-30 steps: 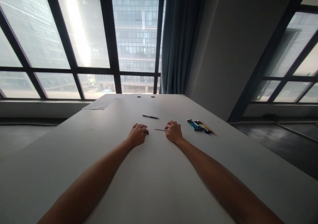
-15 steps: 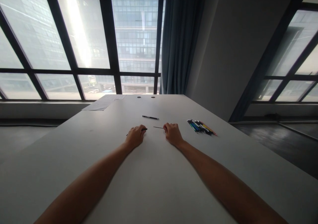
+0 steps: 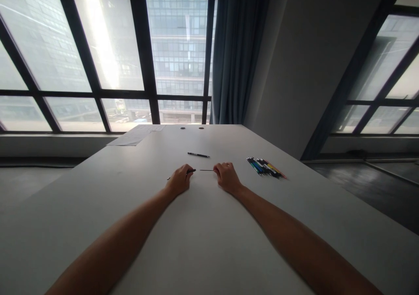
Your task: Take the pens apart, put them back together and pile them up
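Note:
My left hand (image 3: 180, 178) is closed round a black pen barrel (image 3: 191, 170), one end of which sticks out past the fingertips. A small dark tip (image 3: 168, 178) shows on the far side of that hand; whether it belongs to the same pen I cannot tell. Between the fingers of my right hand (image 3: 227, 176) is a thin dark pen refill (image 3: 206, 170), pointing left at the barrel with a small gap between them. A black pen (image 3: 198, 155) lies on the white table (image 3: 209, 234) just beyond both hands.
To the right of my right hand lies a group of several pens and pencils (image 3: 266, 167) in mixed colours. Sheets of paper (image 3: 132, 137) rest at the table's far left edge. Two round dark spots (image 3: 201, 128) mark the far end, before the windows and a blue curtain (image 3: 234, 68).
The refill in my right hand has moved slightly left and levelled out, nearer in line with the barrel. My left hand has shifted a little to the right.

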Demonstrator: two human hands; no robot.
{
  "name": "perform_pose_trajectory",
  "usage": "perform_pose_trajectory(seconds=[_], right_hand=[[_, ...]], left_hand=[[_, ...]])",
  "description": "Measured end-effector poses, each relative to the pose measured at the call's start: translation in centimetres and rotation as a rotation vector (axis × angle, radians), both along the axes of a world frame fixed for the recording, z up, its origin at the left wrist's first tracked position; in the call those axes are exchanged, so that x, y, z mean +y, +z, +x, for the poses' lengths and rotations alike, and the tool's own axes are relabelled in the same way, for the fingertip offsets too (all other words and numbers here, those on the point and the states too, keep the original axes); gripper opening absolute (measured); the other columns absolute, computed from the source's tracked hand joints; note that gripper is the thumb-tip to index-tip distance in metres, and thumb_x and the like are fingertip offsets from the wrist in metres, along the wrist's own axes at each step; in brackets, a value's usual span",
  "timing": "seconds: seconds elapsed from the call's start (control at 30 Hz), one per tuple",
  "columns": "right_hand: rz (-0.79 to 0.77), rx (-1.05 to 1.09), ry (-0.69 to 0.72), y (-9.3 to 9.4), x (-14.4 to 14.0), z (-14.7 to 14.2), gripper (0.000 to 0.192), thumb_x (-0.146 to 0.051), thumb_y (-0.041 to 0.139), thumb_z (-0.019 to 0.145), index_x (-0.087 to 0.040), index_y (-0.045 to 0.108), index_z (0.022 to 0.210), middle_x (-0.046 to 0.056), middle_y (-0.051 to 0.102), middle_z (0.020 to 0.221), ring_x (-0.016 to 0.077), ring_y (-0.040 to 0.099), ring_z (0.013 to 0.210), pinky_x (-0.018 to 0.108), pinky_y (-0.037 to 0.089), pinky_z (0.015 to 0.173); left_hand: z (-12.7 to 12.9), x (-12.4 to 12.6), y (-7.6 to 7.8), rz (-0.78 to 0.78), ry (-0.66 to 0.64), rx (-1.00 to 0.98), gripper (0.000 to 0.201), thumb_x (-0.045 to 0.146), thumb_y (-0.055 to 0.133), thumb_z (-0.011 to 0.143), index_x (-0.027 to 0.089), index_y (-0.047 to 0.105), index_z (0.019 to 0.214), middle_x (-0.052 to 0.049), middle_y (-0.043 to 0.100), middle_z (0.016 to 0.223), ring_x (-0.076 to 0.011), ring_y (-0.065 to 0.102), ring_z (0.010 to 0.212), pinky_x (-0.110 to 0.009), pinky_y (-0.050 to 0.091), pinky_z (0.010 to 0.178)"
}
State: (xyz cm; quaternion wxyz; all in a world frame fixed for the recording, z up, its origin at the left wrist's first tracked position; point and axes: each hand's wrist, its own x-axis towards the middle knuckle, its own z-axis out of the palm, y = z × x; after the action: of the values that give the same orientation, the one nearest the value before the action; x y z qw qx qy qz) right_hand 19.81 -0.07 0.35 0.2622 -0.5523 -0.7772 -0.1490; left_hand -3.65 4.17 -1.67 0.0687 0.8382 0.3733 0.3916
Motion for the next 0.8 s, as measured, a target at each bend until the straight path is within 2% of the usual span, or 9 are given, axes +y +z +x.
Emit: perform_pose_trajectory(seconds=[0.17,0.47,0.63,0.8], right_hand=[[0.009,0.006,0.048,0.2,-0.3,0.0,0.017,-0.014,0.044,0.091,-0.017,0.061,0.088,0.005,0.065,0.081,0.0182,0.054,0.080,0.031,0.027,0.088],[0.070,0.028,0.206,0.8,-1.3,-0.6,0.030,-0.007,0.039,0.090,-0.018,0.064,0.102,0.008,0.066,0.101,0.0196,0.053,0.096,0.035,0.028,0.093],[0.119,0.114,0.231,0.6,-1.1,-1.0,0.026,-0.017,0.040,0.096,-0.018,0.065,0.102,0.007,0.069,0.092,0.0189,0.056,0.090,0.036,0.033,0.090],[0.259,0.191,0.330,0.3,-0.5,-1.3,0.014,-0.018,0.053,0.091,-0.020,0.065,0.097,0.005,0.071,0.085,0.0189,0.059,0.081,0.037,0.038,0.085]], left_hand=[[0.1,-0.2,0.0,0.000,-0.006,0.008,0.012,0.021,0.049,0.088,0.018,0.056,0.097,-0.008,0.067,0.093,-0.0209,0.063,0.085,-0.034,0.052,0.077],[0.4,-0.9,0.6,0.042,-0.076,0.042,0.014,0.019,0.046,0.090,0.019,0.056,0.099,-0.008,0.064,0.095,-0.0200,0.061,0.085,-0.033,0.051,0.076],[0.5,-1.0,0.6,0.097,-0.128,0.043,0.017,0.015,0.045,0.090,0.019,0.056,0.103,-0.009,0.063,0.098,-0.0198,0.060,0.090,-0.033,0.051,0.081],[0.5,-1.1,0.5,0.152,-0.192,0.024,0.017,0.015,0.045,0.091,0.018,0.057,0.104,-0.009,0.062,0.095,-0.0193,0.060,0.086,-0.034,0.051,0.078]])
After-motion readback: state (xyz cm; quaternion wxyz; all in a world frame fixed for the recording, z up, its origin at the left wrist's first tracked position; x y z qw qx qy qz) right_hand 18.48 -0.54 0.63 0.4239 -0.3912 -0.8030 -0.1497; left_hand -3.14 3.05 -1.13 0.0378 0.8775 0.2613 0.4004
